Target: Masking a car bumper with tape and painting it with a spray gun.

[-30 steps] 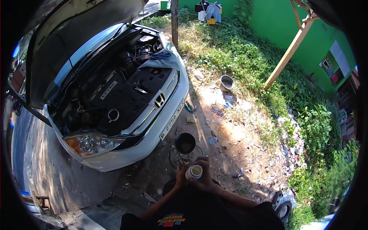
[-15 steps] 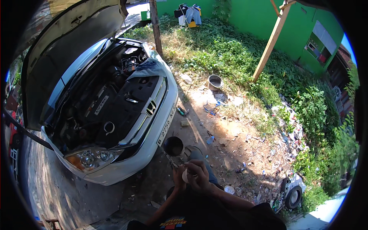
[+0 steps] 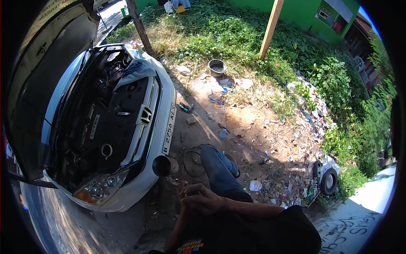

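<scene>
My right hand [image 3: 206, 200] is closed and lies over the fingers of my left hand [image 3: 182, 194], in front of my body. A small pale, metallic-looking piece [image 3: 174, 181] juts out beyond the left fingers, too small to name. Whatever lies between the palms is hidden. Just past the hands stands a dark, open-mouthed round can [image 3: 165, 166], beside the car's bumper. My bent knee in blue jeans [image 3: 215, 163] is to the right of it. On the left is a white car [image 3: 163, 114] with its hood [image 3: 63, 63] raised and the engine bay exposed.
A grey bucket [image 3: 217, 67] stands by the weeds, with blue cord [image 3: 217, 100] near it. Green-handled tools [image 3: 185, 107] and a small block [image 3: 191, 120] lie on the dirt. A wheel [image 3: 329, 182] and litter are at right; a wooden post [image 3: 271, 29] rises behind.
My view has turned, so car and ground sit further left. The right hand has come down over the left, and the white object seen between them is now hidden.
</scene>
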Demonstrator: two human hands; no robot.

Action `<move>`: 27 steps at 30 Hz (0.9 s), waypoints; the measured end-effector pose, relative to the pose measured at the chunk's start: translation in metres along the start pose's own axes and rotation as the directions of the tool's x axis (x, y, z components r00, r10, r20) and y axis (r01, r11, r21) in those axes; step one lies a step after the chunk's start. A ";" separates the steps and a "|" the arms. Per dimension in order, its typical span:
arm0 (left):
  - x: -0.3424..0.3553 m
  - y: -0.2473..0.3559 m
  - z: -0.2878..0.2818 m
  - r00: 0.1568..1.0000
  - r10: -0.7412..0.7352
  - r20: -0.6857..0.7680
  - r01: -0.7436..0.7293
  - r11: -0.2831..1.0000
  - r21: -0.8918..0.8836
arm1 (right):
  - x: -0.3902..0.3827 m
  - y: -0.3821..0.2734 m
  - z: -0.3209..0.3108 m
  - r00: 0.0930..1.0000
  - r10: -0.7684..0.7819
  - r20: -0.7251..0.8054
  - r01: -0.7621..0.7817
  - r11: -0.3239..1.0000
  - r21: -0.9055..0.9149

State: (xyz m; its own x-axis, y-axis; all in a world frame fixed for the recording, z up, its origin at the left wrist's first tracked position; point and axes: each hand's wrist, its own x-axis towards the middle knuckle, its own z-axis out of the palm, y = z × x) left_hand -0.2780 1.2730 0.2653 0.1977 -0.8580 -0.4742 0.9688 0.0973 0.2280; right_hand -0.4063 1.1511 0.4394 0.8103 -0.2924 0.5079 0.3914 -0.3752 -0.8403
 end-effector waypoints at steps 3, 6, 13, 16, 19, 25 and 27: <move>0.004 0.010 0.007 1.000 -0.003 -0.021 0.004 0.999 0.048 | 0.015 -0.001 -0.011 0.992 0.007 0.127 -0.013 0.999 0.050; -0.072 -0.004 -0.062 0.999 -0.009 -0.044 0.013 0.996 0.090 | 0.032 -0.004 -0.030 0.968 -0.052 0.247 0.039 0.998 0.056; 0.034 -0.003 0.056 0.995 0.006 -0.098 0.009 0.988 0.152 | 0.030 0.007 -0.083 0.947 -0.101 0.306 0.024 0.969 0.247; 0.017 -0.052 0.050 0.993 0.032 -0.114 -0.012 0.986 0.169 | 0.011 0.007 -0.109 0.963 0.103 0.249 -0.167 0.953 0.253; 0.054 -0.082 0.096 0.989 0.059 -0.138 -0.034 0.984 0.176 | -0.011 0.015 -0.127 0.980 0.142 0.141 -0.168 0.966 0.194; 0.037 -0.117 0.099 0.974 0.120 -0.191 -0.081 0.977 0.200 | -0.019 0.007 -0.193 0.980 0.105 0.168 -0.151 0.947 0.284; 0.046 -0.132 0.112 0.968 0.147 -0.204 -0.105 0.973 0.205 | -0.020 0.008 -0.219 0.953 0.072 0.294 -0.183 0.912 0.368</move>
State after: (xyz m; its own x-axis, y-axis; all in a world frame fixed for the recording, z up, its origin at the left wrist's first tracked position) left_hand -0.4133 1.1637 0.3088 0.3645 -0.7131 -0.5989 0.8915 0.0814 0.4456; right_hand -0.5147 0.9607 0.4644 0.9289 -0.0470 0.3674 0.3691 0.0352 -0.9287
